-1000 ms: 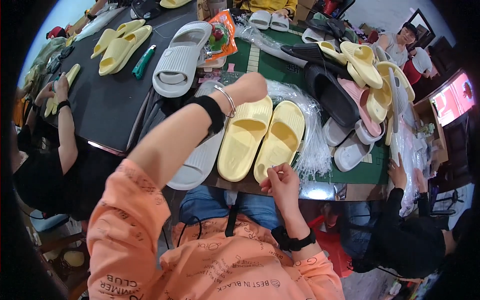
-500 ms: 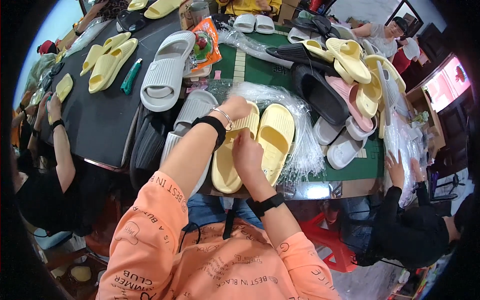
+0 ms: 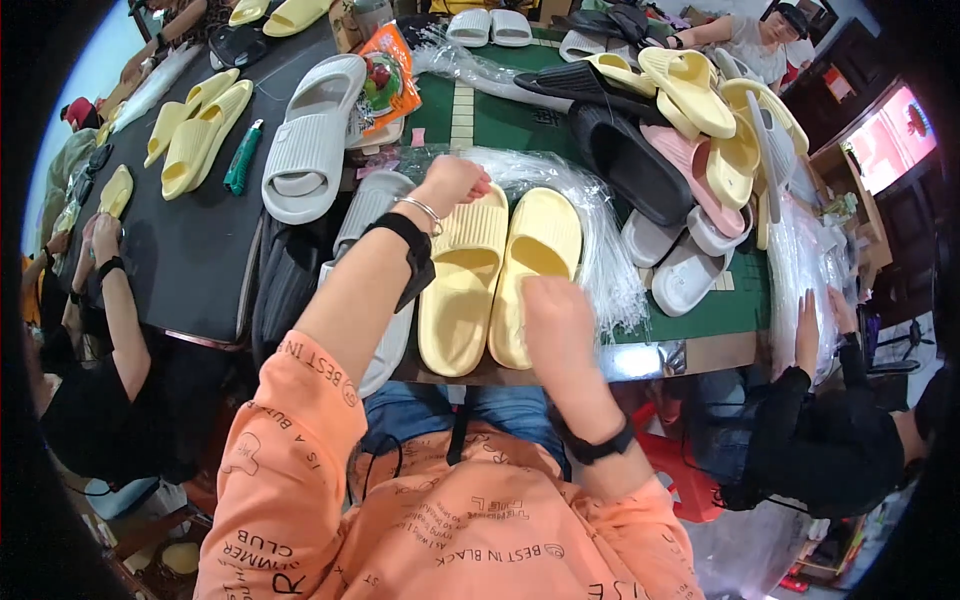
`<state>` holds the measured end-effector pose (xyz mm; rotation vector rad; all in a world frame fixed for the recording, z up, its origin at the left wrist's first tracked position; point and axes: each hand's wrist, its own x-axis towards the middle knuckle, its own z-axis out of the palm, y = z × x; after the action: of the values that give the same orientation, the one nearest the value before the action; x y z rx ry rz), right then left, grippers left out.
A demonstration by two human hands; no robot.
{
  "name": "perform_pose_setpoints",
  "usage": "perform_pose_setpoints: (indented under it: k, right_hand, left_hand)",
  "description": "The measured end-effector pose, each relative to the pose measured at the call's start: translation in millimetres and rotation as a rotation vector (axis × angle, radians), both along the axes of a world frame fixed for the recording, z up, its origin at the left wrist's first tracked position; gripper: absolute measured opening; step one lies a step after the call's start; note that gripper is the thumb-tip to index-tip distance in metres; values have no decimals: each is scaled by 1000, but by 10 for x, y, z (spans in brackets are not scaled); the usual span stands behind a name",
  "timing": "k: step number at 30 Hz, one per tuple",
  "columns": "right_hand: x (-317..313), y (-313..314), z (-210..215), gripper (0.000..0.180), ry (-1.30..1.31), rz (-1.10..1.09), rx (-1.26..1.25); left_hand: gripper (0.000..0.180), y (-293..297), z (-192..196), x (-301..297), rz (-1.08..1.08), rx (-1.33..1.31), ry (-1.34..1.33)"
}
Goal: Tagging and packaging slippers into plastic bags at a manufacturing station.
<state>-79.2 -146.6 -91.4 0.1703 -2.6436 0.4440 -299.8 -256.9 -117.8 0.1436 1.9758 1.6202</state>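
Observation:
A pair of yellow slide slippers lies in front of me, toes toward the far side: the left slipper [image 3: 458,325] and the right slipper [image 3: 540,235]. Over the strap end of the left slipper is my left hand [image 3: 455,183], its fingers curled; anything in them is too small to make out. My right hand [image 3: 560,320] is closed above the right slipper and covers part of its footbed. It is slightly blurred, and what it may grip is hidden. Beside the pair spreads a bundle of clear thin plastic strands [image 3: 610,265].
Grey slippers [image 3: 380,215] lie just left of the pair, with a larger grey slipper [image 3: 315,150] beyond. An orange packet [image 3: 388,80] and a green cutter [image 3: 243,157] lie farther off. Mixed slippers pile up around a black slipper [image 3: 630,165]. Co-workers' hands [image 3: 808,335] are at both sides.
My right hand has moved right and a little down, from between the two slippers to over the right one. My left hand has shifted slightly left and up, off the strap.

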Motion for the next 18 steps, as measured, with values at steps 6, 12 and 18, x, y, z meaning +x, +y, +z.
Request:
perform_pose_setpoints:
  k: [6, 12, 18]
  right_hand:
    - [323, 595, 144, 11, 82, -178, 223]
    - [289, 213, 200, 19, 284, 58, 92]
    - [221, 183, 147, 27, 369, 101, -33]
  left_hand:
    - [23, 60, 125, 75, -55, 189, -3]
    - [24, 206, -49, 219, -238, 55, 188]
    - [23, 324, -14, 373, -369, 38, 239]
